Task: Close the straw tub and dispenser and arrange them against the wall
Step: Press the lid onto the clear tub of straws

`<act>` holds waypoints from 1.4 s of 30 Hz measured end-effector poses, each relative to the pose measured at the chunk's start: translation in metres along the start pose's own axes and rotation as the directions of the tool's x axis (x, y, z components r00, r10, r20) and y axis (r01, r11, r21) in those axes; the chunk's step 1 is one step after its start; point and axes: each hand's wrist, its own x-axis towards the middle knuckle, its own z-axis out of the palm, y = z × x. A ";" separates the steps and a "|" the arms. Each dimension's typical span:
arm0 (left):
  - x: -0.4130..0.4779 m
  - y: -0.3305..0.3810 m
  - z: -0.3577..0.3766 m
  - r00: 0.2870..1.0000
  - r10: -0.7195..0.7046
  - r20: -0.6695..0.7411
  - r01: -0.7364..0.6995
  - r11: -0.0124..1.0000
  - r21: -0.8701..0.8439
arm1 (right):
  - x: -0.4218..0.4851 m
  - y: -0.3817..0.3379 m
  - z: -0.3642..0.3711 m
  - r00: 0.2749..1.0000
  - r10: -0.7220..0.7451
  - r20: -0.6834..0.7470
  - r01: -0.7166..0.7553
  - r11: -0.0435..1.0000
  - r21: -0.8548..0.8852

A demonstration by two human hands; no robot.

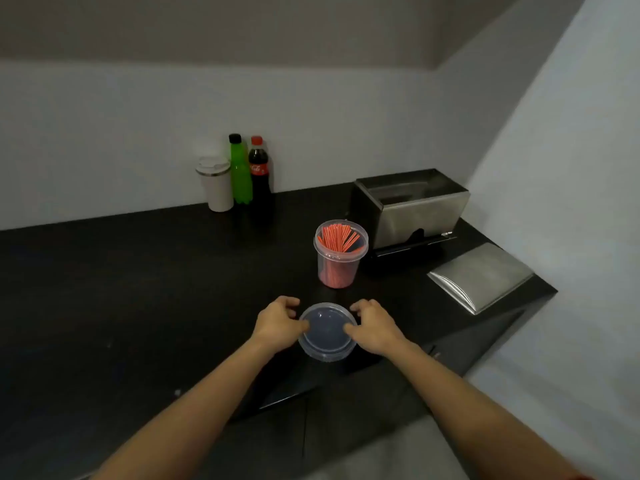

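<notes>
Lid flat between both hands, fingers curled at its rim; open tub at 12 o'clock, near.

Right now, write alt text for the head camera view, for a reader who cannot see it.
Two bare hands, left hand and right hand, grip a clear round lid lying on a dark counter. Behind it stands an open tub of red straws, beside a metal dispenser and its loose metal cover.
</notes>
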 end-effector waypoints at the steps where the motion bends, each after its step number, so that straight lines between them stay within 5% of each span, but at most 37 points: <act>1: 0.000 0.000 0.001 1.000 -0.009 0.016 0.009 1.000 0.009 | 0.000 0.002 0.002 1.000 0.015 0.009 -0.015 1.000 -0.003; 10: 0.008 -0.004 0.015 0.991 -0.129 0.028 0.131 0.987 -0.089 | 0.002 0.009 0.008 0.990 0.136 0.040 -0.141 0.971 0.195; 15: 0.012 -0.006 0.018 0.982 -0.183 0.050 0.190 0.965 -0.183 | 0.003 0.012 0.010 0.958 0.260 0.119 -0.283 0.801 0.528; 20: 0.014 -0.009 0.017 0.974 -0.216 0.071 0.227 0.918 -0.326 | 0.001 0.010 0.006 0.962 0.235 0.141 -0.269 0.712 0.648; 28: 0.009 -0.012 0.020 0.985 -0.163 0.054 0.171 0.896 -0.411 | -0.004 0.004 0.000 0.962 0.202 0.185 -0.264 0.505 0.822; 42: 0.021 0.025 -0.017 0.984 0.123 -0.126 -0.165 0.892 -0.420 | 0.016 -0.031 -0.054 0.988 0.115 -0.108 0.037 0.498 0.867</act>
